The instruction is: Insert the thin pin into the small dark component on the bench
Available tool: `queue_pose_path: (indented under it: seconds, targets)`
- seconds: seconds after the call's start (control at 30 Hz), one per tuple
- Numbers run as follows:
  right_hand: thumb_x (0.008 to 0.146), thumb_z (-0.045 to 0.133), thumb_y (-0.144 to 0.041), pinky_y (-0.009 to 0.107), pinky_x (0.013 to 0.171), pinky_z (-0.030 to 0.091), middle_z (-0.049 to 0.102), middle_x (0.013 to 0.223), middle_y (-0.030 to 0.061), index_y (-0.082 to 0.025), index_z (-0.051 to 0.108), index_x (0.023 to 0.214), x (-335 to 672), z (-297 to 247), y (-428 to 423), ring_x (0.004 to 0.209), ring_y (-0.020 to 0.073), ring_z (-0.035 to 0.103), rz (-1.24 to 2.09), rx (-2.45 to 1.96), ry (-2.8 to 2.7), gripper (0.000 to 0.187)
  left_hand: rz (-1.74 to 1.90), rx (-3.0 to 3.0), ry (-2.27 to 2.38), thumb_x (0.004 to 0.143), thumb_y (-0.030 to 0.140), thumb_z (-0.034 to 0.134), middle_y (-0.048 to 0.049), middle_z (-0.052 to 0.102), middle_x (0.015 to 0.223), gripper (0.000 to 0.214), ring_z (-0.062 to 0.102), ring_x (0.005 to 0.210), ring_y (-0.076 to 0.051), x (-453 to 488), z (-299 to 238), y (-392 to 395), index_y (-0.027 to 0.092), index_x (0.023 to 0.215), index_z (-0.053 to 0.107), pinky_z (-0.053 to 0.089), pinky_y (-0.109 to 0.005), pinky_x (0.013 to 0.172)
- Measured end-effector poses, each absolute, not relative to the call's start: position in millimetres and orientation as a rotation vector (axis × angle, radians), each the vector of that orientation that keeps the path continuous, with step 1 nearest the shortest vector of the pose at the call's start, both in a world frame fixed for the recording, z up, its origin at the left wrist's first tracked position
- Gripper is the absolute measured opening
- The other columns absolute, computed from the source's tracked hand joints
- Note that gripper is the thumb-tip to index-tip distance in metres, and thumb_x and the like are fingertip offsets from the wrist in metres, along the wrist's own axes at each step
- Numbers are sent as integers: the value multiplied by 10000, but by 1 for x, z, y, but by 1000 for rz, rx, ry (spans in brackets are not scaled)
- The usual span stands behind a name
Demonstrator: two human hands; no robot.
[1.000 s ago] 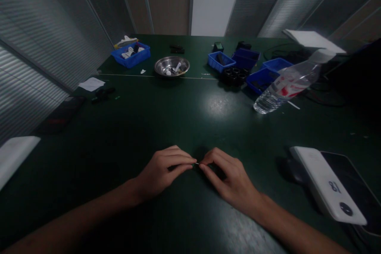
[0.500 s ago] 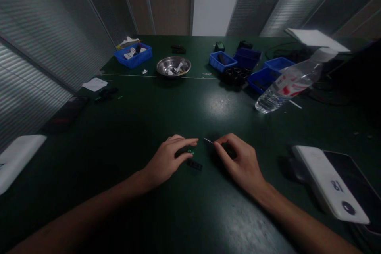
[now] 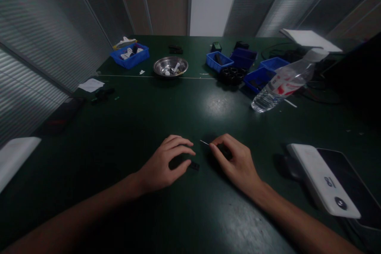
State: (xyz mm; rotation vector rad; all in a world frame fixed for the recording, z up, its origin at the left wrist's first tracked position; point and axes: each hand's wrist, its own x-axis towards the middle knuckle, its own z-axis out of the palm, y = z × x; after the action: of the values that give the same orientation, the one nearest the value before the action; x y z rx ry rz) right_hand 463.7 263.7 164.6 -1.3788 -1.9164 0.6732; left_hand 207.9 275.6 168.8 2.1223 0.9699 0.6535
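Note:
My right hand is closed, thumb and forefinger pinching a thin, shiny metal rod that points left toward my other hand. The rest of the rod is hidden in the fingers, so its kind cannot be told. My left hand is open and curved, fingers spread. A small flat black part lies on the dark green table. The left thumb tip is at that part's left end, touching it or very close, with the forefinger tip just above.
At the back are a metal bowl of small items, a blue basket and several blue bins. A water bottle appears tilted at the right. Nearer lie a white device and a dark-screened phone.
The left fingers have spread wider, and the small green piece that showed between them is out of sight. The right hand keeps its pinch. The whole view has shifted slightly.

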Motion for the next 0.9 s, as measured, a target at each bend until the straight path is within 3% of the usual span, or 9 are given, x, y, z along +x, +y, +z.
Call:
queue_pose_path:
  seconds: [0.1,0.27,0.9]
  targets:
    - [1028,544,-338,301,694,466,656,891,43,-204,649,926,463,164,264,786,179,623,673,-1379,-1914,199,550,2185,900,885,268,737,-53,601,1402,167,470,1346,-277,207,168,275,265,1051,730,386,-495,1128]
    - [1027,545,-348,296,688,471,658,888,41,-204,652,926,464,166,264,773,174,623,679,-1372,-1930,206,548,2158,958,903,265,721,-51,602,1403,98,463,1359,-264,207,164,278,258,1001,725,373,-485,1130]
    - [1023,555,-321,291,706,464,660,909,37,-210,649,946,464,165,264,801,175,625,688,-1359,-1943,165,592,2177,850,1000,203,583,-38,693,1207,159,576,1186,-174,207,158,275,224,1147,641,468,-342,1033]
